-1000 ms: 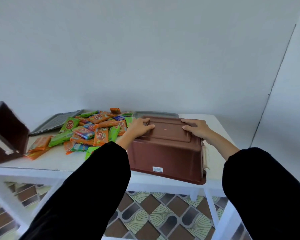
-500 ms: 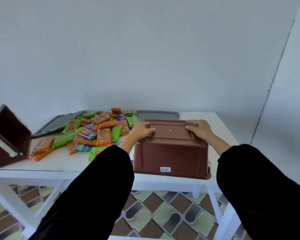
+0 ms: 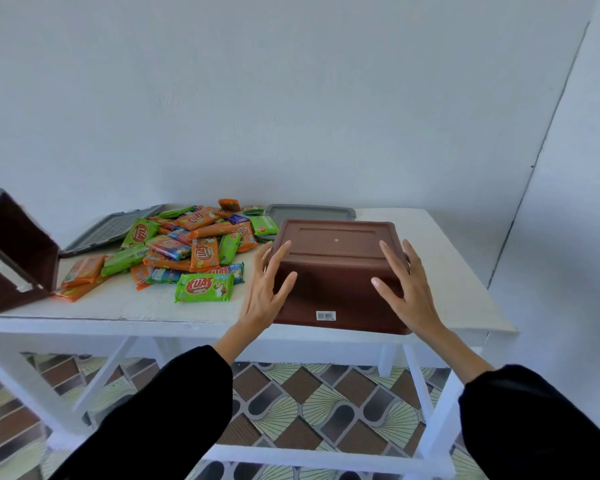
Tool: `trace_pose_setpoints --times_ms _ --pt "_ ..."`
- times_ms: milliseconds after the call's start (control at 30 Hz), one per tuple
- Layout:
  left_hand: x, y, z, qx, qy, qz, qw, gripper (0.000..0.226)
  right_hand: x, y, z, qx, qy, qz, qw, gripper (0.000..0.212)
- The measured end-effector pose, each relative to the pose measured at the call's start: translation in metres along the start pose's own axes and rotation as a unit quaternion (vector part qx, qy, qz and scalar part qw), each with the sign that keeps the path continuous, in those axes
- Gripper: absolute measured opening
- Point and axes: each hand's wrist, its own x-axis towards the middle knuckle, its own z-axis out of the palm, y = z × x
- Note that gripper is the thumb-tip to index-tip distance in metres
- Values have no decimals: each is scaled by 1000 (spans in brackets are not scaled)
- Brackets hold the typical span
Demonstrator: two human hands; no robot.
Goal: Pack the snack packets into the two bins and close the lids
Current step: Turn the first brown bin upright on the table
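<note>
A brown bin (image 3: pixel 336 271) stands upside down on the white table (image 3: pixel 447 268), bottom up, barcode sticker on its near wall. My left hand (image 3: pixel 265 289) and my right hand (image 3: pixel 404 289) hover at its near corners with fingers spread, holding nothing. A heap of orange, green and blue snack packets (image 3: pixel 191 251) lies left of it. A second brown bin (image 3: pixel 11 258) is tipped on its side at the table's left end, its opening facing right. Two grey lids lie at the back: the left lid (image 3: pixel 108 228) and the right lid (image 3: pixel 310 213) behind the upturned bin.
A white wall runs close behind the table and another stands to the right. The upturned bin's rim reaches the table's front edge. Below are white table legs, a lower rail and a patterned tile floor (image 3: pixel 302 410).
The bin went from tilted to flat on its rim. Both hands slid off its bottom to the near corners and let go, fingers now spread.
</note>
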Motion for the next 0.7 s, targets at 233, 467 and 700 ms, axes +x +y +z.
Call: trace_pose_setpoints --times_ms 233,467,700 --pt "-30 -11 9 87 -57 -28 994 82 -44 22 20 -34 -11 -4 999 83" --pt "-11 15 -2 114 -28 -33 993 81 -19 4 8 -35 15 9 999 74" --pt "76 62 -40 245 -68 -105 962 64 57 -34 -51 -43 -32 81 995 53"
